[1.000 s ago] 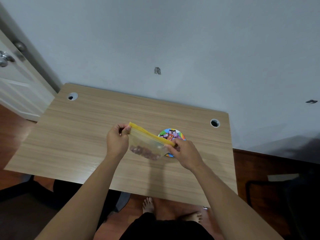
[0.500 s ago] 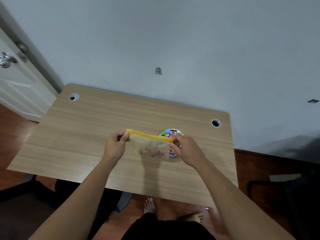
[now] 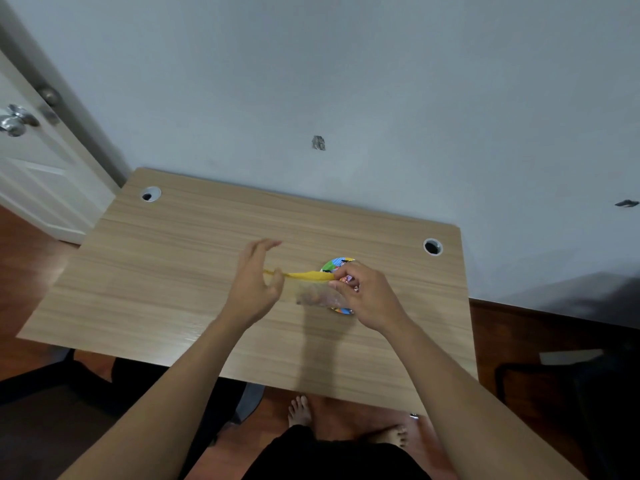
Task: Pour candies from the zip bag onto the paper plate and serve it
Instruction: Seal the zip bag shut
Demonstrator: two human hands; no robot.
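A clear zip bag with a yellow zip strip hangs above the wooden table, with brownish candies bunched in its lower part. My left hand pinches the strip's left part between thumb and finger, its other fingers spread upward. My right hand grips the bag's right end. The colourful paper plate lies on the table under my right hand and the bag, mostly hidden; only its far rim and a bit of its near rim show.
Two round cable holes sit at the table's far corners, one on the left and one on the right. A wall runs behind the table. A white door stands at the left. My bare feet show below the near edge.
My left hand slid rightward along the yellow strip toward my right hand, and its free fingers opened upward. The bag sank a little and its strip now lies level.
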